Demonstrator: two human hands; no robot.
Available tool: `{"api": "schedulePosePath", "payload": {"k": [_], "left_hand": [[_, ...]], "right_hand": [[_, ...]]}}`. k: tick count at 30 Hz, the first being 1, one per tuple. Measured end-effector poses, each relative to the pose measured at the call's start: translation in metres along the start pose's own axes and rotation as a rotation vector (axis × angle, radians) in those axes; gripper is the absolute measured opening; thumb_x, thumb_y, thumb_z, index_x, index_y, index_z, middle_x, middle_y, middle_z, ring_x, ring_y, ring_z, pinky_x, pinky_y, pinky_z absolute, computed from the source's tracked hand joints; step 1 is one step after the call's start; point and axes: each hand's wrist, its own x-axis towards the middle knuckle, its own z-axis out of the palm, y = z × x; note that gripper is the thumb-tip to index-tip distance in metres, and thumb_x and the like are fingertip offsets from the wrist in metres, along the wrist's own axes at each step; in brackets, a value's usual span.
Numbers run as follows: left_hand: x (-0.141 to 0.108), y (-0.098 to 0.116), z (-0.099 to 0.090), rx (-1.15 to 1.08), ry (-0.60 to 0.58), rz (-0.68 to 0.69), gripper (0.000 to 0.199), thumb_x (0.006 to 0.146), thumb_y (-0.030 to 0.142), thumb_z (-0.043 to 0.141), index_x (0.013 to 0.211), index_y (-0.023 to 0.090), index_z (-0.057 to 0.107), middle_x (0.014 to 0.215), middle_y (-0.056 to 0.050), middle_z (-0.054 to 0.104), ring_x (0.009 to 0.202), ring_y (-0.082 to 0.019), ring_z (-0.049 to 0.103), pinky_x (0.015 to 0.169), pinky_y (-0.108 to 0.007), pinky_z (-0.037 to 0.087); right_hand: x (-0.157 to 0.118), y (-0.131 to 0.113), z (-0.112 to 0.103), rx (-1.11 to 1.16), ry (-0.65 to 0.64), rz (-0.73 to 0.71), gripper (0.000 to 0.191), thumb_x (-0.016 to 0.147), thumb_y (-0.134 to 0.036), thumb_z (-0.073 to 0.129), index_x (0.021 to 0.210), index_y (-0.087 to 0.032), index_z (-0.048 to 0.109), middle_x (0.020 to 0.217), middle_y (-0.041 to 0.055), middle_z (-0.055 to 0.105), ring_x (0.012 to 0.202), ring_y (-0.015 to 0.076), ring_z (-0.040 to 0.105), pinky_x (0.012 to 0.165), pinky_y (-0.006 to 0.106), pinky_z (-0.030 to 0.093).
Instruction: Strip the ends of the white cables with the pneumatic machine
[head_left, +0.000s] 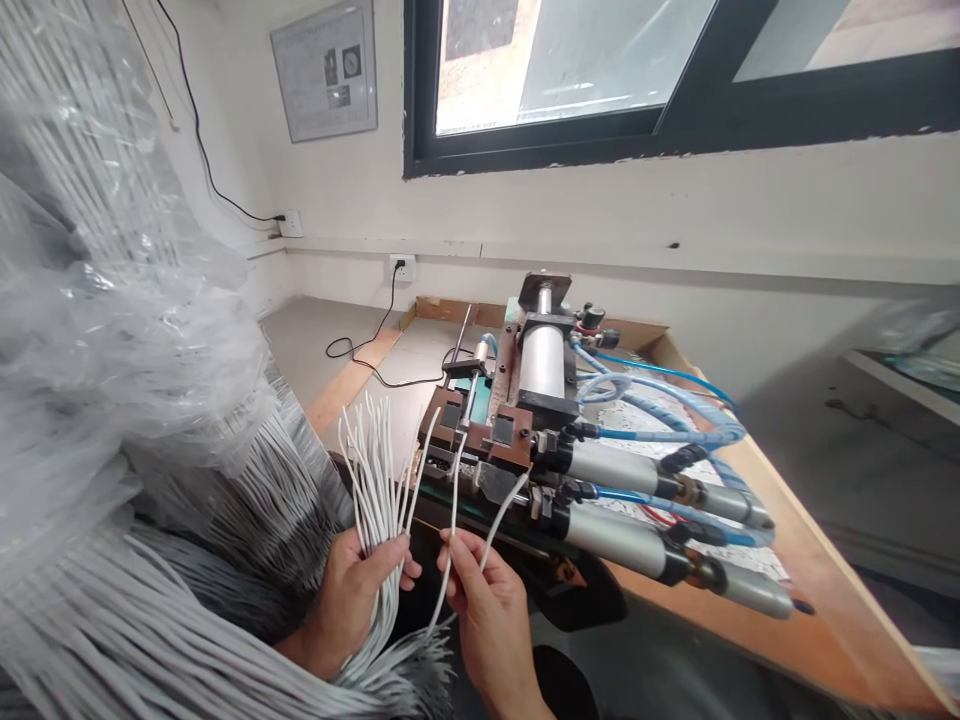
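Observation:
My left hand [360,590] is closed round a bundle of pale grey cables [379,480], whose ends fan upward. Just right of it, my right hand [487,610] pinches a single cable [454,500] between thumb and finger. The tip of that cable reaches the brown jaws of a pneumatic machine [544,365]. Another cable [502,515] passes by the fingers of my right hand, its end curving up to the right. Below the hands, the cables run left into a large mass of cables [172,640].
Clear plastic wrap [150,350] covers hanging cables at the left. Blue air hoses [675,435] and silver cylinders [622,540] extend right from the machine, inside a wooden-edged tray [840,600]. A black power cord [394,300] runs to a wall socket. A window is behind.

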Motion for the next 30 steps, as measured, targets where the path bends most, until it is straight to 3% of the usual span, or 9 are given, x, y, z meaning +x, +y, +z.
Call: {"api": "schedulePosePath", "payload": {"k": [12, 17, 19, 24, 30], "left_hand": [[0.0, -0.001, 0.002, -0.02, 0.041, -0.018, 0.019, 0.064, 0.029, 0.067, 0.066, 0.011, 0.063, 0.05, -0.002, 0.061, 0.048, -0.015, 0.058, 0.048, -0.025, 0.045], [-0.002, -0.002, 0.003, -0.043, -0.043, 0.005, 0.014, 0.064, 0.025, 0.066, 0.064, 0.012, 0.062, 0.05, -0.001, 0.06, 0.047, -0.013, 0.055, 0.05, -0.026, 0.043], [-0.002, -0.002, 0.003, -0.033, -0.062, 0.029, 0.014, 0.064, 0.024, 0.066, 0.061, 0.012, 0.062, 0.05, -0.002, 0.06, 0.048, -0.013, 0.054, 0.051, -0.026, 0.042], [-0.002, 0.002, 0.001, 0.013, -0.044, 0.059, 0.014, 0.065, 0.024, 0.065, 0.06, 0.011, 0.066, 0.054, -0.003, 0.062, 0.054, -0.014, 0.054, 0.057, -0.026, 0.043], [0.0, 0.003, 0.001, 0.011, 0.026, -0.004, 0.016, 0.061, 0.026, 0.069, 0.068, 0.011, 0.069, 0.05, -0.002, 0.062, 0.05, -0.013, 0.054, 0.054, -0.025, 0.043]], "right_hand": [[0.006, -0.011, 0.003, 0.103, 0.025, 0.089, 0.025, 0.062, -0.036, 0.071, 0.072, -0.014, 0.066, 0.052, -0.0037, 0.048, 0.042, 0.006, 0.033, 0.039, 0.02, 0.023], [0.012, -0.013, 0.017, 0.183, -0.205, 0.239, 0.03, 0.064, -0.04, 0.069, 0.078, -0.014, 0.066, 0.044, -0.0088, 0.033, 0.039, 0.0057, 0.032, 0.04, 0.02, 0.028], [0.012, -0.012, 0.021, 0.134, -0.229, 0.216, 0.03, 0.062, -0.041, 0.071, 0.073, -0.014, 0.065, 0.046, -0.0072, 0.039, 0.037, 0.0065, 0.037, 0.039, 0.021, 0.03], [0.004, -0.004, 0.015, 0.018, -0.063, 0.013, 0.026, 0.064, -0.04, 0.07, 0.07, -0.014, 0.066, 0.058, 0.0004, 0.056, 0.044, 0.007, 0.043, 0.04, 0.019, 0.028], [0.003, -0.004, 0.005, 0.027, 0.061, 0.026, 0.026, 0.061, -0.039, 0.072, 0.062, -0.014, 0.065, 0.052, -0.0015, 0.05, 0.043, 0.0058, 0.035, 0.039, 0.018, 0.023]]}}
